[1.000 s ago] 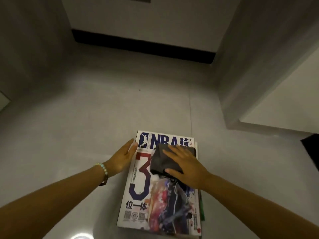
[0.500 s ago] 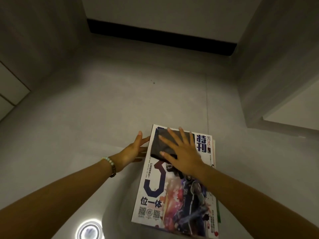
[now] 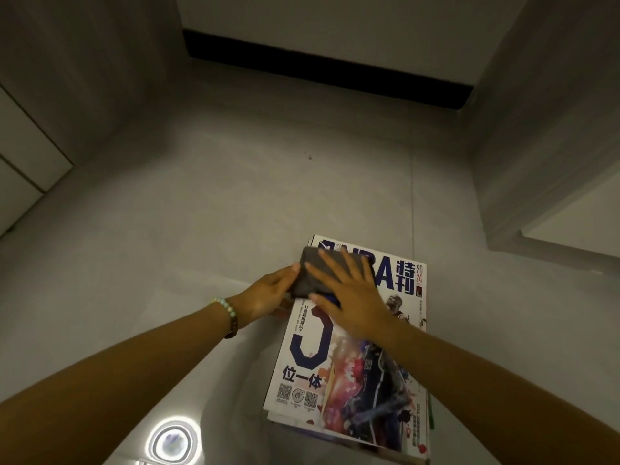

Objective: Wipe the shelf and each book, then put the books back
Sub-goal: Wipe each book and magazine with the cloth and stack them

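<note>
A stack of magazines lies on the grey floor, topped by a basketball magazine (image 3: pixel 355 367) with a big blue "3" on its cover. A dark grey cloth (image 3: pixel 310 275) sits on the cover's upper left corner. My right hand (image 3: pixel 349 293) lies flat on the cloth with fingers spread, pressing it onto the cover. My left hand (image 3: pixel 268 297), with a bead bracelet at the wrist, holds the magazine's left edge beside the cloth, thumb touching the cloth's side. The lower magazines show only as edges at the right and bottom.
The floor is grey tile (image 3: pixel 208 229) with a ceiling light reflected at the lower left (image 3: pixel 172 439). A white wall with a black skirting board (image 3: pixel 322 67) runs along the back. A grey wall corner (image 3: pixel 536 182) stands at the right, white cabinet fronts (image 3: pixel 23 176) at the left.
My right hand has slid the cloth from the cover's middle up to its upper left corner. My left hand has stayed at the magazine's left edge and now touches the cloth.
</note>
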A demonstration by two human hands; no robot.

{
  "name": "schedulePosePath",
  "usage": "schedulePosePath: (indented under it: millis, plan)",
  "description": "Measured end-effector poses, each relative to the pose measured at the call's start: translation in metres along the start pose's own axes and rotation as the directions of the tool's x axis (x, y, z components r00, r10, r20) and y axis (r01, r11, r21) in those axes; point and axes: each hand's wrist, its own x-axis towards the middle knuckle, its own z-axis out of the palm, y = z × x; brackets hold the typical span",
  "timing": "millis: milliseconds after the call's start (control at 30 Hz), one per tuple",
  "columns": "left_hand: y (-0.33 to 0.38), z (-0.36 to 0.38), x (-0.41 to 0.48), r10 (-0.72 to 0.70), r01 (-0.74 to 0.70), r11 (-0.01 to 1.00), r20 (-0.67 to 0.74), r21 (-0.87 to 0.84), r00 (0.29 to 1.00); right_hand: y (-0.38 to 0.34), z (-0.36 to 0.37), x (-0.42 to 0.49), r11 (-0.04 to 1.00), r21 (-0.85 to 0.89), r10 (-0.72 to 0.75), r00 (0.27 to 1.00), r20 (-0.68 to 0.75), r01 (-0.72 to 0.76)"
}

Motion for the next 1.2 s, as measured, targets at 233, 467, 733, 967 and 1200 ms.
schedulePosePath:
  millis: [233,467,733,967,1200]
  plan:
    - [-0.019,0.014,0.000,-0.001,-0.007,0.994,-0.076,-0.106,0.997,0.038,-0.013,-0.012,0.965,-0.013,0.261,0.964,-0.044,-0.262]
    - [-0.024,0.008,0.006,-0.043,0.038,0.990,-0.031,-0.138,0.999,-0.031,0.021,-0.079,0.947,-0.094,-0.303,0.952,0.054,0.307]
    - [-0.023,0.009,0.004,-0.020,0.013,0.993,-0.058,-0.115,0.998,-0.026,0.019,-0.078,0.995,-0.091,-0.054,0.994,-0.095,0.045]
    - [-0.027,0.014,0.004,0.027,-0.032,0.998,-0.099,-0.045,0.995,-0.020,0.031,-0.107,0.928,-0.140,-0.351,0.936,-0.028,0.345]
    - [-0.026,0.020,0.003,0.084,-0.073,0.995,-0.153,0.073,0.985,-0.034,0.029,-0.134,0.981,-0.128,-0.150,0.988,-0.045,0.144]
